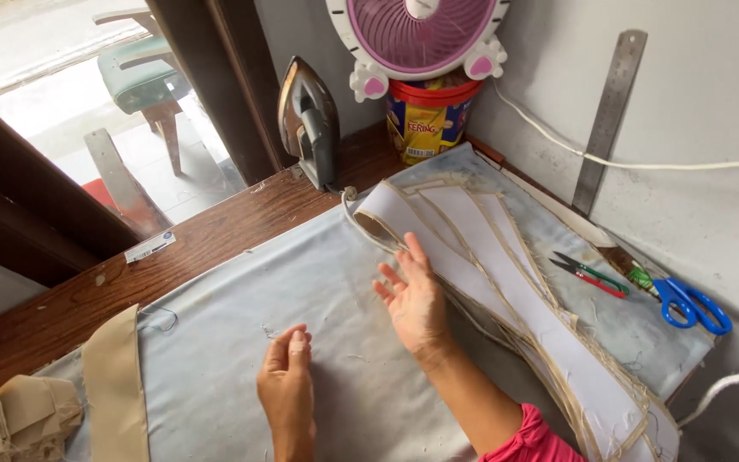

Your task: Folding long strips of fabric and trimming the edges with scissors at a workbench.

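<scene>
My right hand [415, 299] is open with fingers spread, its edge resting against a stack of long white fabric strips with frayed tan edges [506, 282] lying diagonally on a pale grey ironing cloth [301, 291]. My left hand [286, 389] rests on the cloth with fingertips pinched together, holding nothing I can see. A pink sleeve [528, 441] covers my right upper arm.
An iron [310, 120] stands upright at the back of the wooden table [215, 227]. A pink fan [421, 34] sits on a yellow tub [428, 120]. Blue scissors [690, 304], small snips [590, 275] and a steel ruler [609, 111] are at right. Tan fabric pieces [113, 385] lie at left.
</scene>
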